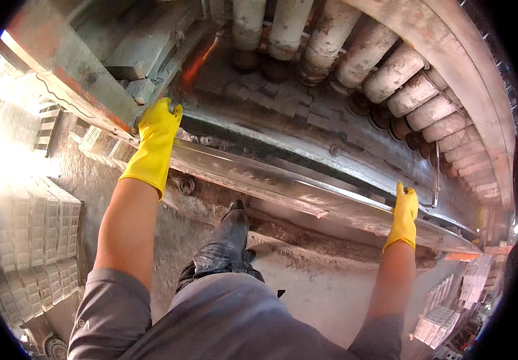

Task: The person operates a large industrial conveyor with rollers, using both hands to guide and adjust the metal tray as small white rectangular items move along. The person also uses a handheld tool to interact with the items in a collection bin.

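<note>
A long metal ledge (253, 180) runs from left to right along the near side of a large machine, in front of the person, with a bright, shiny strip along its far edge. Just beyond it lies a pale inner rail (325, 157), with a dark slot between the two.

Both hands wear yellow gloves and are set well apart. The left hand (160, 120) is at the left end of the rail and ledge, beside the corner of a slanted metal frame (73, 72). Its fingers bend forward and down, partly spread, their tips partly hidden; whether they grip anything I cannot tell. The right hand (405, 207) is at the ledge's shiny edge toward its right end. Its fingers are curled, with a small gap at the top; how firmly they hold the edge is hidden.

Beyond the rail, flat dark pieces (295, 108) lie on the machine's bed, and a thin metal rod (436, 174) stands near the right hand. Farther off, a row of thick, worn cylinders (331, 36) follows a curved beam (451, 36). At far left, grey blocks (151, 48) sit beside a narrow orange glow (200, 65).

On the near side, a dark-trousered leg (220, 240) and a shoe (236, 205) show below the ledge, over a grey floor (307, 282). Pale stacks stand at left (25, 228) and near right (436, 324).
</note>
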The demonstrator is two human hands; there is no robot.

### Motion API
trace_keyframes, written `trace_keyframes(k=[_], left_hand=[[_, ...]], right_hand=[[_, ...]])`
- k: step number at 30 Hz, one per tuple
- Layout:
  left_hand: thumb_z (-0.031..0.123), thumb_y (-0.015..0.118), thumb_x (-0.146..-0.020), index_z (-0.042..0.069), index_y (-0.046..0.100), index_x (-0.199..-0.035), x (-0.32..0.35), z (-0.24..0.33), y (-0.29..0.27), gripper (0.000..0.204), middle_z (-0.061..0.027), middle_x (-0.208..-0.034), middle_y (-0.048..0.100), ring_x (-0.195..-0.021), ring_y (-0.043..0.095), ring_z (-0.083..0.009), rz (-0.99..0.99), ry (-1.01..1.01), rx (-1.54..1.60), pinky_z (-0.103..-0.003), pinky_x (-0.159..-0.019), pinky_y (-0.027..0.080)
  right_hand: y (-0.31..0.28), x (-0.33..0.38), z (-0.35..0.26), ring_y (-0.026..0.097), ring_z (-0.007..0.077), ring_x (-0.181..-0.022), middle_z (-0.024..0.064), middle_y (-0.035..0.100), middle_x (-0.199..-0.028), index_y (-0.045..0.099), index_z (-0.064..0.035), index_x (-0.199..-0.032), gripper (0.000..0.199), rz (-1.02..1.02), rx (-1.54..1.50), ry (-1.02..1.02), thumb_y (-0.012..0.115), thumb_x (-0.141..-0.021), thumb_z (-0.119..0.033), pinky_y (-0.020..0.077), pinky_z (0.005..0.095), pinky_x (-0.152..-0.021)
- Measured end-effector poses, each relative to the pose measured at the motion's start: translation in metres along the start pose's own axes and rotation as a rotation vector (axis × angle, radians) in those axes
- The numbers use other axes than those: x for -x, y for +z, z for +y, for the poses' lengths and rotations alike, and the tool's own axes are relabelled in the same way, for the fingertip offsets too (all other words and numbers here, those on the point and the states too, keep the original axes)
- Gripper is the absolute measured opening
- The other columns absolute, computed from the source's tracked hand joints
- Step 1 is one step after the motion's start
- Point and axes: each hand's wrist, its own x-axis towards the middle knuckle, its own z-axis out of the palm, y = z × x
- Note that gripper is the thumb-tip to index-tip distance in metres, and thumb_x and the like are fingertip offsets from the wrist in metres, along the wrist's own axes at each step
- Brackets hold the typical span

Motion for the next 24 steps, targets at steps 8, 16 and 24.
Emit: trace_keyframes(k=[8,16,24], left_hand=[[0.049,0.069,-0.095,0.01,0.071,-0.136,-0.013,0.001,-0.008,0.056,-0.0183,-0.135,0.073,-0.126,0.068,-0.0379,-0.061,-0.02,0.007,-0.048,-0.105,0.053],[0.05,0.069,-0.096,0.01,0.071,-0.135,-0.024,0.01,-0.018,0.056,-0.017,-0.134,0.073,-0.126,0.068,-0.0372,-0.085,-0.039,0.034,-0.048,-0.105,0.053],[0.05,0.069,-0.096,0.011,0.071,-0.135,-0.033,0.014,-0.015,0.055,-0.0178,-0.132,0.074,-0.124,0.069,-0.0383,-0.076,-0.041,0.023,-0.049,-0.104,0.054]], right_hand=[[0.001,-0.015,0.002,0.079,0.0339,-0.076,0.0219,0.078,-0.113,0.065,-0.0036,-0.142,0.068,-0.027,0.096,-0.061,0.069,-0.098,-0.056,0.063,0.0436,-0.068],[0.001,-0.024,-0.009,0.073,0.0285,-0.088,0.0154,0.074,-0.114,0.064,-0.005,-0.143,0.066,-0.005,0.016,-0.016,0.076,-0.095,-0.049,0.0634,0.0445,-0.062],[-0.007,-0.017,-0.033,0.077,0.0313,-0.092,0.0197,0.074,-0.123,0.063,-0.0046,-0.146,0.069,-0.04,0.041,-0.014,0.073,-0.095,-0.051,0.0652,0.0425,-0.067]])
